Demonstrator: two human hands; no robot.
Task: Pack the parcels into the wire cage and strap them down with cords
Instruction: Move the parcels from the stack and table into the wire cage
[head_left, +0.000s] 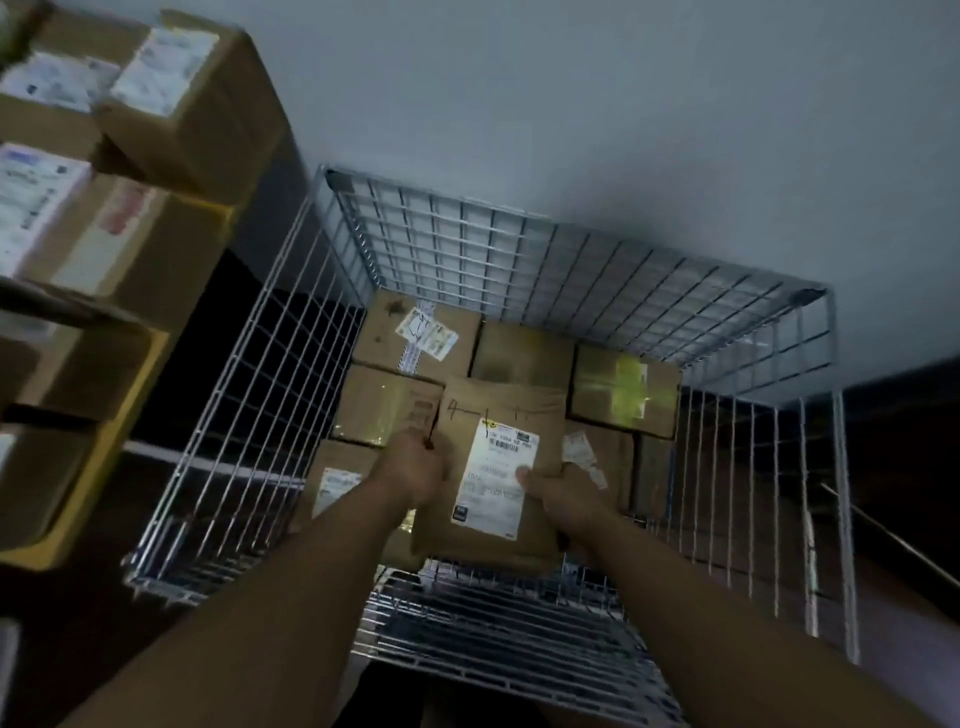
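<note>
1. Both my hands are down inside the wire cage (467, 244), carrying one brown cardboard parcel (506, 400) with a white shipping label between them.
2. My left hand (413, 470) grips the parcel's left edge with its fingers curled round it. My right hand (563, 501) holds the right edge with the thumb lying on the label. Neither hand is free.
3. Below and beyond my hands, a layer of boxes already covers most of the cage floor. A box with yellow-green tape (623, 389) sits beyond my right hand. A glossy-taped box (384, 405) is just beyond my left, and a labelled box (415, 332) lies farther off in the corner.
4. I cannot tell whether the parcel in my hands rests on that layer or hangs just above it. I judge it to be the start of a second tier.
5. Well out past my left hand, outside the cage, stacked cartons (171, 104) wait in a pile, so I judge the packing to be only partway through.
6. No cords show anywhere in view. The cage walls rise well above the load, and the strapping-down is not yet begun.
</note>
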